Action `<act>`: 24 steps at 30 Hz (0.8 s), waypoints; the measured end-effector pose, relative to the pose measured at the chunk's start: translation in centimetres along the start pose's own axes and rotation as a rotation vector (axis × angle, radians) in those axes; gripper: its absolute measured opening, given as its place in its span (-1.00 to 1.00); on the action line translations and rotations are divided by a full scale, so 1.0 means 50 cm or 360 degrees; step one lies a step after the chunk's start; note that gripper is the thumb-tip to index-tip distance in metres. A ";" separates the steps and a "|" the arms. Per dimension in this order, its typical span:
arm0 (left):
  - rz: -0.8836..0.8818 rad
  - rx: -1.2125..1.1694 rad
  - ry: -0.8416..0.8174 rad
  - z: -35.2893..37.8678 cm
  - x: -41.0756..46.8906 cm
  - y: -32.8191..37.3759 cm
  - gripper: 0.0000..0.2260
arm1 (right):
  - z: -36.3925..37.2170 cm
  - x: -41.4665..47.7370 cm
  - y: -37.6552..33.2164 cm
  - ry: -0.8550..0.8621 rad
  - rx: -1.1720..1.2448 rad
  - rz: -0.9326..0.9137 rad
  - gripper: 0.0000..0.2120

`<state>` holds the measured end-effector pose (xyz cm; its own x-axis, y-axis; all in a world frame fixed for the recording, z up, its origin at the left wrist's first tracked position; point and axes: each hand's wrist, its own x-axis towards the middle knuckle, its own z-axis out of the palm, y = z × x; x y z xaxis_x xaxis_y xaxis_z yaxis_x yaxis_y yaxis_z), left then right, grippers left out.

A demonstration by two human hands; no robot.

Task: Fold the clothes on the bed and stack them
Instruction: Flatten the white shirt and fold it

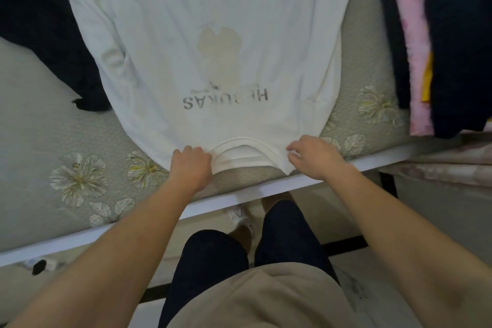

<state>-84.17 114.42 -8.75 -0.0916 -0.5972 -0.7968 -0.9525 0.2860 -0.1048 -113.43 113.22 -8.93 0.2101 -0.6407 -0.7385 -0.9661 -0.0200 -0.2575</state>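
Left hand (190, 165) grips white shirt (213, 21) beside collar (245, 142); right hand (314, 157) pinches other side. Shirt lies flat on bed (40, 146), collar at near edge. Dark garment (40, 34) left, clothes pile (452, 48) right.

You have a white sweatshirt (213, 21) with grey lettering (225, 100) and a faint beige print (219, 45). The bed cover (53, 136) is pale grey-green with whitish, yellow-centred flowers. On your left is a navy garment (40, 21). On your right are a pink garment (415, 61), a dark blue garment (460, 48) and a yellow strip (426, 80).
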 end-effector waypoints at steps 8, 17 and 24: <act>0.0087 -0.0226 0.0436 -0.240 0.200 0.030 -0.34 | -0.196 0.154 0.063 0.0933 0.0746 0.0452 -0.53; 0.0032 -0.0357 0.0165 -0.459 0.418 0.124 0.20 | -0.238 0.229 0.227 0.1133 0.1319 0.1213 -0.67; -0.0003 -0.0300 0.0126 -0.449 0.434 0.126 0.21 | -0.359 0.310 0.270 0.0853 0.1657 0.0849 -0.45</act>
<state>-98.66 86.42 -13.35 -0.1055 -0.6569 -0.7466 -0.9895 0.1440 0.0131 -125.93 89.24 -12.68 -0.4846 -0.6157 -0.6213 -0.2886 0.7831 -0.5510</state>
